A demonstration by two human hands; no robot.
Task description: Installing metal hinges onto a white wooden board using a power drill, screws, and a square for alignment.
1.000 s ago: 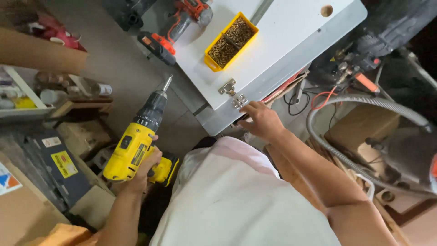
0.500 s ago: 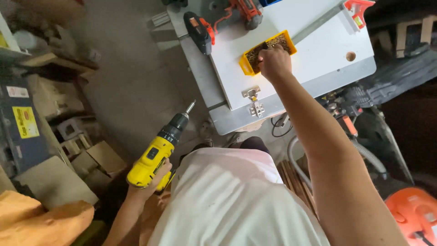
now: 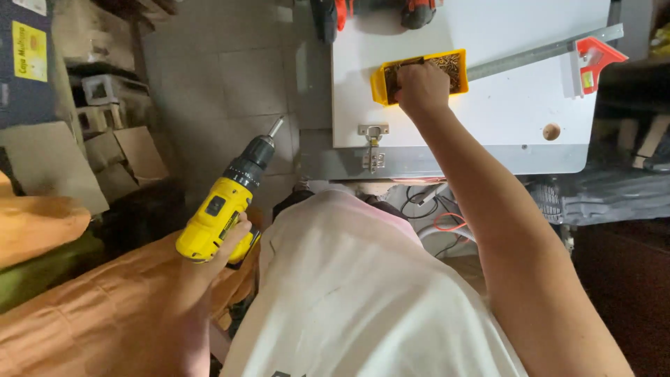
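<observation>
While the white panel point(image 3: 488, 105) lies flat on the bench, I take it as my landmark and read everything from it, largest first. One panel, with one round bored hole point(image 3: 551, 130) near its right near corner. Off its left near edge, well apart over the floor, my left hand point(image 3: 227, 241) is wrapped around the grip of the one yellow drill point(image 3: 223, 206), bit pointing up toward the panel but touching nothing. Along the panel's far right runs one grey metal rule with one red square head point(image 3: 593, 59). At its far edge I see parts of two red-and-black power tools point(image 3: 419, 10), cut off by the frame.

On the panel's middle sits one yellow bin point(image 3: 380, 84) of brass-coloured screws, too many to count. My right hand point(image 3: 422, 87) is down in that bin, fingers curled into the screws; I cannot tell whether it pinches one.

One metal hinge point(image 3: 373, 143) sits at the panel's near edge, overhanging it.

I judge the step in hand is fetching a screw. The next move calls for one screw pinched cleanly, carried to the hinge, and the drill brought in square.
</observation>
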